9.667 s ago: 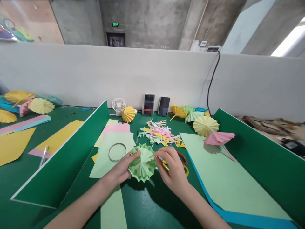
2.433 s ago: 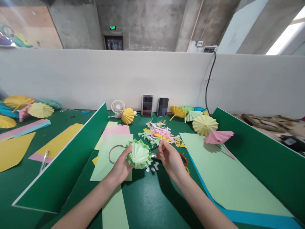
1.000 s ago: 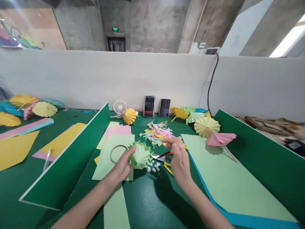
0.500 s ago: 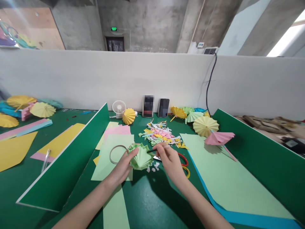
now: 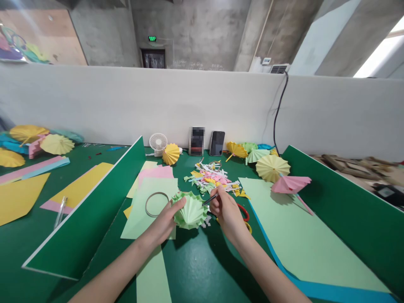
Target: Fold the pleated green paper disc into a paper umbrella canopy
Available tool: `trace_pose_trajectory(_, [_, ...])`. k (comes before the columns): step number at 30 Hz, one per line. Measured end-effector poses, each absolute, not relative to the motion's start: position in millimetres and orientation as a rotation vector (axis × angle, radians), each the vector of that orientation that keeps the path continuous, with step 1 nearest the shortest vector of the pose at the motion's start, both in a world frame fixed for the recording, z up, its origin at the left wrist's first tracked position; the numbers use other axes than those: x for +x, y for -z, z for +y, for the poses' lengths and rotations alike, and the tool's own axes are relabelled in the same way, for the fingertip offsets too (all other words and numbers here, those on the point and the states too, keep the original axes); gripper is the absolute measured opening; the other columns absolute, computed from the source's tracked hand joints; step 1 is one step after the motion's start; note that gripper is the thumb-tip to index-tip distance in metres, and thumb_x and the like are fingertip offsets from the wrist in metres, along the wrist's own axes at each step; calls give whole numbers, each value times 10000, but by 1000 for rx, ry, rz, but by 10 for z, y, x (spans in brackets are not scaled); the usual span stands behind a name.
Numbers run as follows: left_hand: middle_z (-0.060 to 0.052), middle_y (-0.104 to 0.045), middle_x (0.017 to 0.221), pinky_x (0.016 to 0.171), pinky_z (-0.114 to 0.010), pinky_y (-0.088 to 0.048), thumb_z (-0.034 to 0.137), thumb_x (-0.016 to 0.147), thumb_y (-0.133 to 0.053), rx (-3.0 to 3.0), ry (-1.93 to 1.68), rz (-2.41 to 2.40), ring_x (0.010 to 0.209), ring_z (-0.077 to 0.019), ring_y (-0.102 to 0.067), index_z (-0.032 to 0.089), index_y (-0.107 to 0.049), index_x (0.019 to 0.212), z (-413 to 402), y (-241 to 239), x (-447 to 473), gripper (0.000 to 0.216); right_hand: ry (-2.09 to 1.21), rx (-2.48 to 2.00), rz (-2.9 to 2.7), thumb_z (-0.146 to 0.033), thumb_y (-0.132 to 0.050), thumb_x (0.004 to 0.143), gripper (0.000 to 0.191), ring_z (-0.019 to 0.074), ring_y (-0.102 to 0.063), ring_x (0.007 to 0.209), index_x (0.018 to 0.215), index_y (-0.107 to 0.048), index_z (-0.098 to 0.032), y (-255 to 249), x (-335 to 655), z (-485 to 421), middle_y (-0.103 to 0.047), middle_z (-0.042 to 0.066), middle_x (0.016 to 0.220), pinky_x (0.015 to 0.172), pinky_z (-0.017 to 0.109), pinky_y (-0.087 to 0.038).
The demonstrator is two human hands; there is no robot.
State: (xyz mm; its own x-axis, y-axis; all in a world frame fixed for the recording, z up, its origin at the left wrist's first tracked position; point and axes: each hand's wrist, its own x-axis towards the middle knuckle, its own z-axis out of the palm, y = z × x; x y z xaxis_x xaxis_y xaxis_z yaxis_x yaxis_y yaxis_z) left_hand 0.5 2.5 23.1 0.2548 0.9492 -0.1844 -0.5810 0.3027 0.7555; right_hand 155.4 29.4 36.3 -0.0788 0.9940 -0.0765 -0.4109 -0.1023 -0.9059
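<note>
My left hand (image 5: 168,216) pinches the left edge of a pleated light green paper umbrella top (image 5: 193,211), thumb on its upper face. In my right hand (image 5: 225,208) is a slim dark pen (image 5: 209,200), slanting down to the left with its tip at the green paper's right edge. Whether the tip touches the paper, I cannot tell. Partly behind my right hand lie scissors (image 5: 245,213) with red and yellow handles. Small white paper bits (image 5: 207,221) lie just under the folded paper's right side. A tape ring (image 5: 157,205) rests on light green sheets (image 5: 135,223) to the left.
Colourful paper scraps (image 5: 214,174) are heaped beyond my hands. Finished paper umbrellas (image 5: 273,167) stand at the right, beyond large green sheets (image 5: 303,235). Green dividers (image 5: 94,219) rise on both sides. A small fan (image 5: 158,142) and two phones (image 5: 217,143) are at the back wall.
The green paper has shifted slightly right and turned a little in my left hand. My right hand has moved slightly right, and the pen has drawn back to the paper's edge.
</note>
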Motion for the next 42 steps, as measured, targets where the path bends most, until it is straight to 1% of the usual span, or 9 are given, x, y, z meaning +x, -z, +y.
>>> trace_pose_trajectory(8, [-47,-590,1162,949,-321,-394,300,743,-616,607,-1143,716,1118,-224,-503,193,-561,1101,31,-237,12,377,-1616,-887,-788,-481,-610,682,342,31,-208,376,633,-483,-168,-357,1580,316,-251,-105,440,389,171,-158])
trace_pose_trajectory(13, [-49,-618,1115,940,-315,-400,297,741,-617,582,-1135,723,1088,-217,-526,182,-574,1081,33,-232,9,362,-1617,-927,-831,-495,-549,726,337,41,-211,378,653,-481,-173,-348,1582,326,-246,-101,455,386,174,-182])
trace_pose_trajectory(16, [-46,-643,1066,927,-309,-412,301,739,-616,526,-1137,762,1049,-209,-553,184,-576,1078,39,-233,-4,360,-1300,-993,-931,-504,-440,797,347,73,-335,439,665,-465,-185,-404,1606,301,-349,-63,529,432,198,-290])
trace_pose_trajectory(19, [-52,-664,1011,908,-310,-427,310,747,-604,471,-1132,795,1010,-207,-578,176,-577,1078,52,-239,-16,359,-789,-982,-1207,-420,-346,870,315,123,-470,620,664,-436,-199,-495,1650,251,-467,-9,669,585,246,-391])
trace_pose_trajectory(23, [-58,-676,968,871,-291,-452,321,753,-594,434,-1122,800,966,-202,-601,163,-583,1071,81,-228,-24,356,-406,-967,-1934,-199,-390,852,164,127,-476,603,820,-551,-196,-535,1680,196,-499,16,698,549,231,-378])
trace_pose_trajectory(26, [-61,-679,951,834,-281,-472,327,753,-594,439,-1094,783,936,-204,-614,157,-594,1051,106,-201,-34,343,-125,-915,-2267,-97,-391,805,241,117,-487,584,904,-592,-186,-480,1662,193,-494,35,730,506,209,-358])
trace_pose_trajectory(31, [-62,-679,923,783,-260,-488,306,771,-575,442,-1042,759,898,-196,-623,139,-602,1013,121,-180,-44,295,331,-878,-2356,-32,-401,748,249,98,-434,505,799,-597,-176,-391,1615,207,-499,25,678,445,202,-274])
trace_pose_trajectory(35, [-54,-676,916,762,-246,-490,271,774,-574,404,-1043,799,877,-182,-626,139,-597,992,116,-198,-37,256,541,-851,-2386,2,-387,717,272,104,-369,469,776,-581,-181,-374,1589,192,-484,15,647,448,233,-239])
trace_pose_trajectory(42, [-49,-681,893,757,-243,-492,268,764,-584,388,-1047,768,869,-185,-631,143,-603,967,111,-203,-29,239,582,-834,-2400,30,-356,683,317,129,-380,494,825,-562,-166,-344,1565,181,-467,23,645,462,258,-245])
